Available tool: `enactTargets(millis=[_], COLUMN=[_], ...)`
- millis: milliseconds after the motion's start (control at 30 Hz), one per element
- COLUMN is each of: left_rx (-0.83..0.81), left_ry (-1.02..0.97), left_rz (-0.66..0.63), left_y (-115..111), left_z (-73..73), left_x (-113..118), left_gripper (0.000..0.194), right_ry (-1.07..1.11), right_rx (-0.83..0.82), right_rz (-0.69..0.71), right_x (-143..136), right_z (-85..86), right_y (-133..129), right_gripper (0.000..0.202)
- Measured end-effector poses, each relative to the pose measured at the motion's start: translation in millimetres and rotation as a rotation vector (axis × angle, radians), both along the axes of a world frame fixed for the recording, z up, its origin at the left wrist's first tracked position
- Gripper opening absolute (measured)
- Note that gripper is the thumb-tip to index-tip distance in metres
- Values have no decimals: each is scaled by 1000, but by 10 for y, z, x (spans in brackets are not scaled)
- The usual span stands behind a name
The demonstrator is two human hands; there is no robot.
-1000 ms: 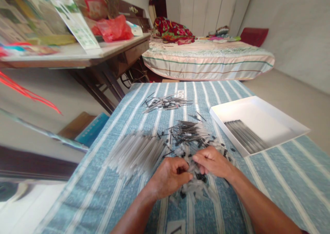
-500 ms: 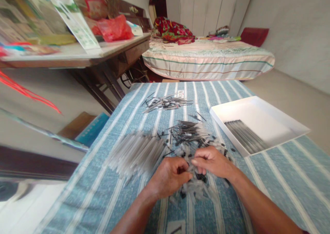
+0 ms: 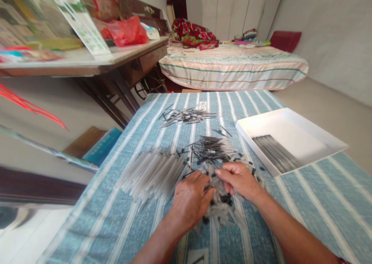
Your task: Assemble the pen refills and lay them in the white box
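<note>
My left hand (image 3: 192,198) and my right hand (image 3: 238,180) meet over a heap of small translucent and black parts (image 3: 225,213). Both have bent fingers drawn together. Whatever lies between the fingertips is too small or hidden to make out. To the left of my left hand is a stack of long greyish translucent pen barrels (image 3: 154,173). Just beyond the hands lies a pile of thin dark pen refills (image 3: 212,147). Farther back sits another loose pile of dark and pale sticks (image 3: 188,116).
A white open box (image 3: 314,140) at the right holds a row of dark grey pens (image 3: 276,153). A blue striped cloth (image 3: 101,213) covers the table. Left stands a wooden desk (image 3: 139,56) with a red plastic bag (image 3: 128,31); a bed (image 3: 232,68) is behind.
My left hand has turned more back-up and its fingers have moved slightly up and away from me. My right hand has stayed almost in place. The piles look unchanged.
</note>
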State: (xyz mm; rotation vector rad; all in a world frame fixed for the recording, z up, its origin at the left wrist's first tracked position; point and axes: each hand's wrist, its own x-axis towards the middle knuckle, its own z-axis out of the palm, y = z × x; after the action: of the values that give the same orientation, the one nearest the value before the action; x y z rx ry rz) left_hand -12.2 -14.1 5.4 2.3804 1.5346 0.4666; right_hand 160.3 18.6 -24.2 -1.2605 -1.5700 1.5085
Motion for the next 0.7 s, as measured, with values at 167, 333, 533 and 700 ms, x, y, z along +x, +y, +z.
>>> enactTargets(millis=[167, 333, 533, 700], left_rx=[-105, -101, -70, -24], left_ry=[-44, -75, -86, -266], left_rz=[-93, -59, -15, 112], left_y=[25, 22, 34, 74], left_z=[93, 54, 37, 24], left_x=[-66, -69, -74, -100], left_gripper=[16, 13, 13, 11], right_ry=[30, 52, 50, -23], right_rx=[52, 36, 50, 213], right_rz=[-21, -33, -33, -159], right_x=[34, 26, 4, 58], right_z=[6, -21, -11, -33], right_y=[7, 7, 3, 61], right_gripper=[41, 42, 44, 44])
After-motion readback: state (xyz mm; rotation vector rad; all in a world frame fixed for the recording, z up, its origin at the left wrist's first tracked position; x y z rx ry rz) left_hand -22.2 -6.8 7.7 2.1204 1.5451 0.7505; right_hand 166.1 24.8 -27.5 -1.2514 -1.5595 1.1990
